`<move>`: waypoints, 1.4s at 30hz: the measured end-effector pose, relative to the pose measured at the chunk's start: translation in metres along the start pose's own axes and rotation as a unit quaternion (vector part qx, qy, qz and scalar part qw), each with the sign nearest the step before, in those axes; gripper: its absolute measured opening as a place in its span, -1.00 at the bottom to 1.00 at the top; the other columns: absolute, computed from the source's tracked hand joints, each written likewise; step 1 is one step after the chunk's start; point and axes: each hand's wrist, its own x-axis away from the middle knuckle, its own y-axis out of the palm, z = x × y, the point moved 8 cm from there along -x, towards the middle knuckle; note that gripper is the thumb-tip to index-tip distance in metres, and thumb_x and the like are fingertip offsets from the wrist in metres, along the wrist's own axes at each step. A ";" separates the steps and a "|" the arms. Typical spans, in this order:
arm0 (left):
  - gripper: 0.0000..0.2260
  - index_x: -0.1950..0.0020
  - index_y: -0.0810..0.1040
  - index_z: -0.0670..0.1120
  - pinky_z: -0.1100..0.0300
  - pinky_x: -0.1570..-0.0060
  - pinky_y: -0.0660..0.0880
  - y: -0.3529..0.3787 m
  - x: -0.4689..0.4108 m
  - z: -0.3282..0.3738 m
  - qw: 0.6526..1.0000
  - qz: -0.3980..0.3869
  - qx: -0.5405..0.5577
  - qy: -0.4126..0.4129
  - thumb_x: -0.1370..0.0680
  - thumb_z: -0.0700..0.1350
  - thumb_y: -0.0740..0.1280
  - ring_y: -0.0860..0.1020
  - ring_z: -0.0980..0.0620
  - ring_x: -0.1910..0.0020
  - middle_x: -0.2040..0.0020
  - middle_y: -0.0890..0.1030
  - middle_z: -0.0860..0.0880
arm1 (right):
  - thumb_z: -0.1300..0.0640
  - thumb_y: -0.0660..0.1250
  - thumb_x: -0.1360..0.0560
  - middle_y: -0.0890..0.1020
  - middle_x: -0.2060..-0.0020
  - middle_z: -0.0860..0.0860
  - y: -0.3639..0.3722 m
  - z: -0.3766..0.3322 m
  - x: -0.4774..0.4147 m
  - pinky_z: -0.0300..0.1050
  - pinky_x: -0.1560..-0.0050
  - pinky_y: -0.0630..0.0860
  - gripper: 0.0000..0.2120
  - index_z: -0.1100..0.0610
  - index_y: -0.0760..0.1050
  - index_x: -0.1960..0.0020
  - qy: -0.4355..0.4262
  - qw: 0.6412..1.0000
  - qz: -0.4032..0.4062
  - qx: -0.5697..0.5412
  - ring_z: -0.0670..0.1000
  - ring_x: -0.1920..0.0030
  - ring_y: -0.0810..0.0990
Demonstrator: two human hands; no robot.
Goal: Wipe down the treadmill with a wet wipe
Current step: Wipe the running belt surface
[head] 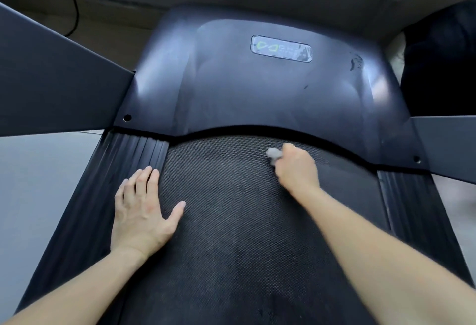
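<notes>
Head view: right hand (296, 167) grip clenches wet wipe (273, 153) on treadmill (231, 221) belt's far end; unwiped belt runs nearward; left hand (140, 211) flat.

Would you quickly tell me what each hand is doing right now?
Left hand: open, fingers straight, resting flat on the treadmill belt by its left side rail.
Right hand: closed on the wet wipe, on the belt.

So the dark textured treadmill belt (231, 234) is the surface here, with a ribbed black side rail (103, 183) along its left and a glossy dark plastic motor cover (257, 87) at the far end. The left hand (141, 211) lies flat with fingers straight, straddling rail and belt. The right hand (296, 167) grips a crumpled grey wet wipe (274, 154) against the belt, near the cover.
</notes>
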 end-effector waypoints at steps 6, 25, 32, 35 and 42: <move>-0.15 -0.53 0.32 -0.22 -0.14 -0.54 0.13 0.000 0.000 0.001 1.000 0.005 -0.006 -0.001 -0.47 0.39 0.15 0.24 -0.16 -0.53 -0.51 0.33 -0.13 | 0.10 0.39 -0.50 0.53 0.06 0.10 -0.057 0.206 0.044 -0.06 0.26 0.36 -0.83 0.10 0.49 -0.05 0.123 0.964 0.005 0.237 0.21 0.06 0.60; -0.15 -0.52 0.32 -0.23 -0.17 -0.54 0.14 0.000 0.001 0.004 1.000 0.001 -0.009 0.006 -0.48 0.40 0.14 0.24 -0.17 -0.53 -0.50 0.34 -0.14 | 0.33 0.26 -0.49 0.60 0.20 -0.05 -0.029 0.099 0.015 -0.05 0.06 0.36 -0.85 0.12 0.40 0.01 0.171 0.973 0.083 -0.131 0.23 0.04 0.52; -0.20 -0.53 0.31 -0.21 -0.17 -0.54 0.13 0.001 0.000 0.002 1.000 -0.003 -0.002 0.007 -0.49 0.33 0.13 0.22 -0.17 -0.54 -0.52 0.33 -0.14 | 0.24 0.31 -0.48 0.65 -0.03 0.06 0.058 -0.183 0.021 -0.02 0.02 0.53 -0.79 0.08 0.48 -0.10 -0.112 0.983 -0.098 -0.107 0.21 -0.04 0.63; -0.22 -0.54 0.29 -0.20 -0.17 -0.55 0.10 0.003 0.001 0.000 1.000 -0.015 0.015 0.010 -0.45 0.25 0.13 0.20 -0.16 -0.55 -0.53 0.31 -0.13 | 0.19 0.30 -0.58 0.59 -0.11 0.18 0.076 -0.240 0.057 0.06 -0.02 0.51 -0.81 0.17 0.45 -0.19 -0.217 0.965 -0.129 -0.068 0.27 -0.09 0.61; -0.22 -0.53 0.32 -0.21 -0.17 -0.55 0.12 0.003 0.001 -0.002 1.000 -0.016 0.017 0.009 -0.43 0.24 0.15 0.22 -0.16 -0.54 -0.52 0.31 -0.12 | 0.23 0.21 -0.42 0.53 0.15 -0.04 0.042 -0.086 0.029 -0.05 0.25 0.43 -0.86 0.01 0.38 0.10 -0.154 0.987 -0.048 -0.004 0.20 0.15 0.60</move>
